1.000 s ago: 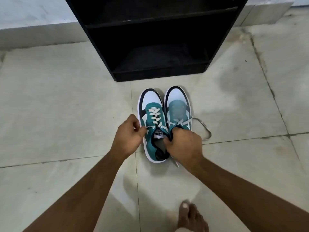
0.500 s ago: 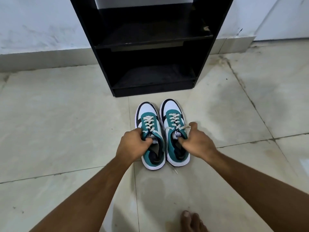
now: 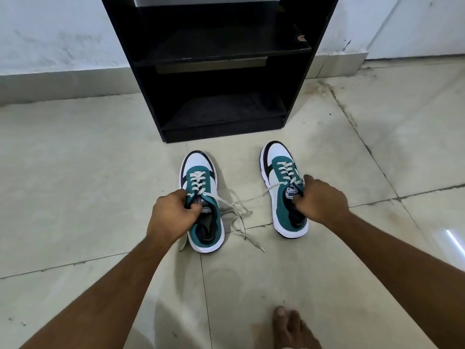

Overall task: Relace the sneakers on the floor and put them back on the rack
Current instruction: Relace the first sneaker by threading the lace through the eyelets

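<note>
Teal-and-white sneakers gripped at the collars, one in each hand, in front of the rack.

Head view: the left hand (image 3: 173, 215) has its fingers (image 3: 193, 209) curled shut over the collar edge and tongue of the left sneaker (image 3: 202, 205); the right hand (image 3: 322, 200) is closed the same way on the right sneaker (image 3: 283, 190). Both shoes are laced through their eyelets but untied, and the flat off-white lace ends (image 3: 239, 217) trail loose over the glossy tiled floor (image 3: 75, 185) between them. The pair sits apart, just short of the black rack (image 3: 221, 71), whose matte shelves look bare. Lacing seems done, so the step in hand looks like carrying. The next move calls for lifting both clear, toes forward, onto the low shelf, minding the limp laces. Uppers look soft, soles rubbery and firm. A bare foot (image 3: 292, 328) shows at the bottom edge.
</note>
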